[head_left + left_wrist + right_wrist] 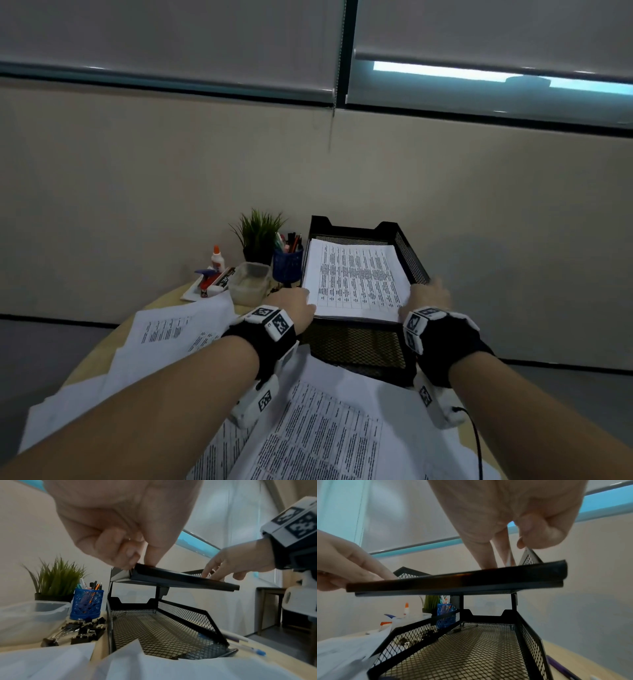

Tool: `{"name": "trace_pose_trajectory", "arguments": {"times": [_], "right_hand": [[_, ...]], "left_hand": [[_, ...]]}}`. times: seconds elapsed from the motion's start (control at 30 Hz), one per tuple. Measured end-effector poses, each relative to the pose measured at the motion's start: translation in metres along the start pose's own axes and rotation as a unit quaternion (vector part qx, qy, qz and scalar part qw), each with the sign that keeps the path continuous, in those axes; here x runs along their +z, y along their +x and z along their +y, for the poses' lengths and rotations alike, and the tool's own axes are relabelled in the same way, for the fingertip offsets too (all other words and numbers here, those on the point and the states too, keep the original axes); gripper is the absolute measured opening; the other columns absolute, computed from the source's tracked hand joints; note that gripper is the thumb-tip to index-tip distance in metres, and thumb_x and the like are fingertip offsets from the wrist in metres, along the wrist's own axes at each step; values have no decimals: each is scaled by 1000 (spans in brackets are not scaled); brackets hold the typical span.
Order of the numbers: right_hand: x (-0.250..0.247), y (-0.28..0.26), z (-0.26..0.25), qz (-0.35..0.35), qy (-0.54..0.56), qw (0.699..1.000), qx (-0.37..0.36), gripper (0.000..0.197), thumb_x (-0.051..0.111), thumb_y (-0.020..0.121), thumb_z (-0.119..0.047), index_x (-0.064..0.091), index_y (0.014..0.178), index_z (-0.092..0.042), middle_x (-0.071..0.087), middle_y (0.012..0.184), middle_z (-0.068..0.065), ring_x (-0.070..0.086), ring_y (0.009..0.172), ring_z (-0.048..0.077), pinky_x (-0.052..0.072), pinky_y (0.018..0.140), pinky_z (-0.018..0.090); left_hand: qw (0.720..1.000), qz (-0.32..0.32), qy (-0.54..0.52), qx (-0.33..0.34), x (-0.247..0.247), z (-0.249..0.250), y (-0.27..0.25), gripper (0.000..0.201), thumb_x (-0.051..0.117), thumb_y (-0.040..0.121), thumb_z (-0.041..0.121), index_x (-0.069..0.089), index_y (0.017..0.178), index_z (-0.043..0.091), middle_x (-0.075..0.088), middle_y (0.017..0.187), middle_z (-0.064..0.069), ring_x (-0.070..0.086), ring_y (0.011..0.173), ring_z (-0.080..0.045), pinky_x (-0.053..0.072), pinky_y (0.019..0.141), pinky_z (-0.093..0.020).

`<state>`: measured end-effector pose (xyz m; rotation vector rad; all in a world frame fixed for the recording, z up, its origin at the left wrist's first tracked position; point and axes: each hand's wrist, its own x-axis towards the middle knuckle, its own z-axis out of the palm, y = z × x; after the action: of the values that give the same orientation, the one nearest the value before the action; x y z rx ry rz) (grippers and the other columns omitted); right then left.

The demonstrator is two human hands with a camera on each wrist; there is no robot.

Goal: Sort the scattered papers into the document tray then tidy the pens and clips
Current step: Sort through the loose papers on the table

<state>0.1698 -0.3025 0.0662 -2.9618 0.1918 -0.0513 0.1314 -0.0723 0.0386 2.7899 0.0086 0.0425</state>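
A black mesh two-tier document tray (412,255) stands mid-table with a printed paper stack (356,277) in its top tier. My left hand (294,303) is at the stack's front left corner. In the left wrist view this left hand (120,527) has its thumb on top and its fingers curled against the tray's front lip (180,577). My right hand (430,294) is at the front right corner, two straight fingers (489,557) touching the top. The lower tier (471,649) holds no paper. More printed sheets (325,428) lie scattered in front.
Left of the tray stand a blue pen cup (287,263), a plant (260,233), a clear plastic container (248,282), a glue bottle (217,258) and a stapler (209,279). Black binder clips (82,630) lie beside the container. Loose pens (247,646) lie right of the tray.
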Motion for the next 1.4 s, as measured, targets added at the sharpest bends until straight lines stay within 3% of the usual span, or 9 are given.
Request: {"name": "trace_pose_trajectory", "arguments": {"times": [0.1,0.27,0.47,0.67,0.87,0.97,1.1,1.3,1.4], "right_hand": [[-4,-14,2,-9,27,999,24,42,61,87,-31,51,119,-6,38,128,17,47,115,36,43,94,38],[-3,-57,4,3,98,995,-11,47,55,89,-39,47,126,-12,40,128,14,57,102,33,49,89,37],[2,-141,3,-47,88,991,-91,21,53,90,-32,64,96,-15,62,93,3,58,85,19,44,69,24],[45,-204,13,-137,96,984,-65,21,51,92,-32,53,76,-19,55,77,0,53,74,18,44,67,28],[77,-251,23,-172,75,981,-49,26,50,92,-36,54,110,-18,61,110,3,55,92,18,42,75,24],[91,-265,30,-202,49,978,-12,49,50,91,-44,43,129,-13,55,124,6,56,107,22,45,84,26],[106,-277,32,-195,53,979,29,64,52,86,-50,35,135,-12,53,128,7,52,116,26,45,94,30],[107,-280,34,-200,195,956,87,82,63,85,-39,18,147,-10,45,142,12,50,124,29,44,102,35],[102,-278,38,-197,268,936,118,86,68,84,-28,15,148,-7,40,145,16,45,129,30,39,106,35]], "left_hand": [[998,42,-39,14,0,0,-19,37,42,94,31,44,129,16,63,113,-9,59,97,-26,50,80,-35],[994,16,-110,-12,2,1,-76,42,47,94,31,40,133,19,55,117,-10,55,104,-25,46,86,-32],[991,-59,-109,-41,15,-17,-158,46,45,96,37,38,137,18,50,125,-6,52,110,-20,41,90,-26],[982,-100,-115,-111,30,-51,-222,47,49,93,36,41,136,17,48,130,-7,52,113,-21,43,94,-27],[977,-122,-109,-140,46,-71,-255,44,51,92,36,46,128,10,48,126,-10,53,108,-23,45,86,-28],[978,-115,-111,-133,54,-72,-263,21,52,91,38,49,100,18,50,100,-3,51,86,-17,44,74,-29],[976,-97,-143,-130,62,-69,-267,24,54,90,35,38,75,25,41,79,4,42,68,-11,30,54,-21],[964,-102,-222,-102,72,-63,-273,9,59,87,25,53,90,30,59,91,6,56,77,-7,46,66,-19],[964,-98,-234,-81,75,-63,-277,35,62,87,15,54,119,27,59,100,13,56,87,-2,44,69,-9]]}}
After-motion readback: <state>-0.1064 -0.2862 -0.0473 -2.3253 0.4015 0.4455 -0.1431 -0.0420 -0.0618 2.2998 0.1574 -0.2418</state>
